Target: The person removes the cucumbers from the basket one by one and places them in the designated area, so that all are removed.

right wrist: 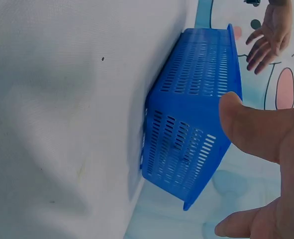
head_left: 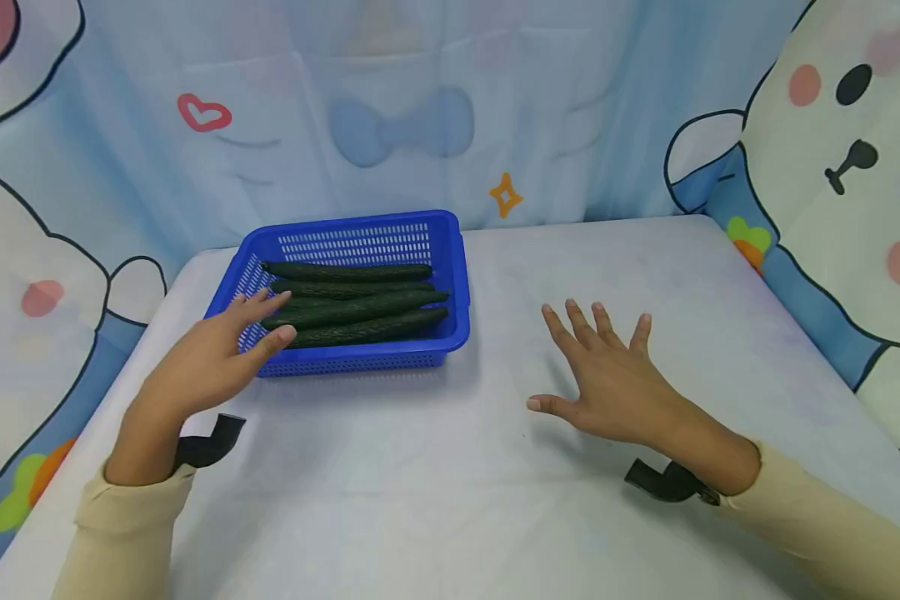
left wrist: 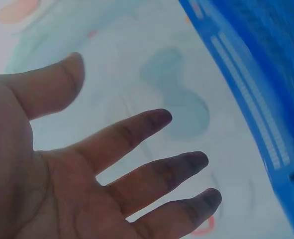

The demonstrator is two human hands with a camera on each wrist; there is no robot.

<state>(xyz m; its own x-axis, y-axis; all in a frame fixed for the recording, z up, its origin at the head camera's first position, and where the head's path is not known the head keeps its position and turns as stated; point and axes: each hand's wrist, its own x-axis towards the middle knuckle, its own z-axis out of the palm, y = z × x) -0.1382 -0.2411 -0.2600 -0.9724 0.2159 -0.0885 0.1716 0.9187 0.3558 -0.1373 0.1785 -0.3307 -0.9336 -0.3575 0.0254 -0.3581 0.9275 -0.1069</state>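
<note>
Makeshift curtained-off tabletop booth, pale-blue cartoon-rabbit curtains (head_left: 547,92) around three sides, white-topped table (head_left: 420,475), wider room hidden

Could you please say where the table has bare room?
The white table looks bare in front of the blue basket, between the left hand and right hand, and right of the basket, beyond the right hand. The basket is crowded: cucumbers inside, left hand nearby.

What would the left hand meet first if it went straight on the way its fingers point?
The left hand would probably meet the cucumbers in the blue basket first, though height is unclear and it might pass above them.
</note>
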